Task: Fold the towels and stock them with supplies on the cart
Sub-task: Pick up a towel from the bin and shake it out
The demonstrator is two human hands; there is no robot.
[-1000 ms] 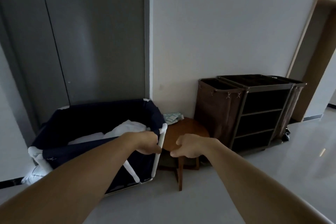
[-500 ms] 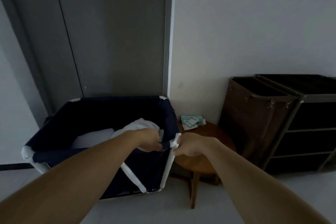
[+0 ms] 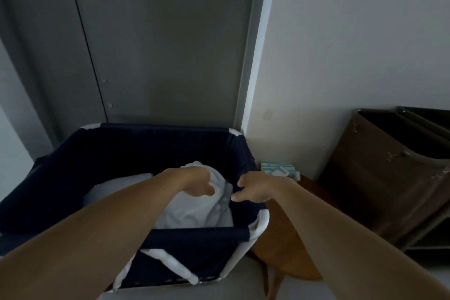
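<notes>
A navy fabric laundry bin [image 3: 73, 165] with a white pipe frame stands in front of me, holding crumpled white towels [image 3: 194, 209]. My left hand [image 3: 194, 182] reaches down inside the bin just above the towel heap, fingers loosely curled, holding nothing. My right hand [image 3: 255, 190] hovers over the bin's right rim, fingers apart and pointing toward the towels. The brown housekeeping cart [image 3: 394, 173] with a fabric bag and dark shelves stands at the right against the wall.
A round wooden stool [image 3: 287, 238] stands between bin and cart, with a teal-and-white packet [image 3: 280, 170] on it. Grey doors [image 3: 146, 44] rise behind the bin, a white wall to the right. Pale floor lies below.
The view has closed in on the bin and tipped downward. Both hands moved from the bin's near right corner to over the towels, and the fingers have opened.
</notes>
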